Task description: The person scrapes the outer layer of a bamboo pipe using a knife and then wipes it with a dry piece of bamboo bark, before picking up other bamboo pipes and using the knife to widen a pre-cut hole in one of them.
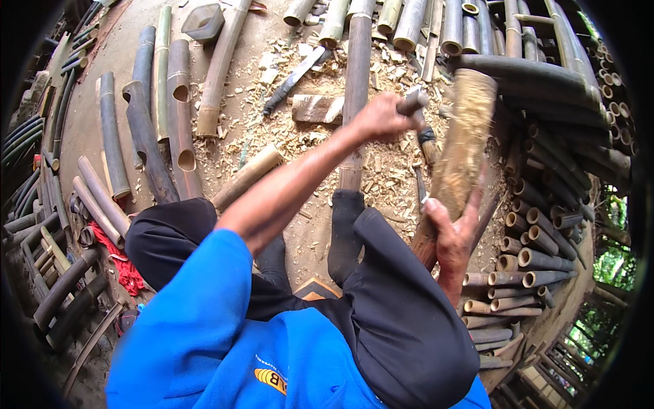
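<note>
My right hand [455, 235] is closed round the narrow lower part of a thick wooden mallet [471, 112], whose rough, worn head points up and away from me. To its left, my left hand [390, 117] is wrapped round a short dark handle [413, 101]. That handle's end shows beyond my fist, but whatever tool it belongs to is hidden. Below this hand lies a long brownish bamboo pole [357, 68], running away from me. My black-socked foot [346, 228] rests at the pole's near end.
Pale wood chips [392, 180] litter the ground. A long knife [294, 78] lies beside a wood block [317, 109]. Notched bamboo pieces [180, 109] lie at left near a grey plastic container [203, 24]. Stacked bamboo tubes [541, 242] fill the right side; a bamboo bench [531, 75] stands far right.
</note>
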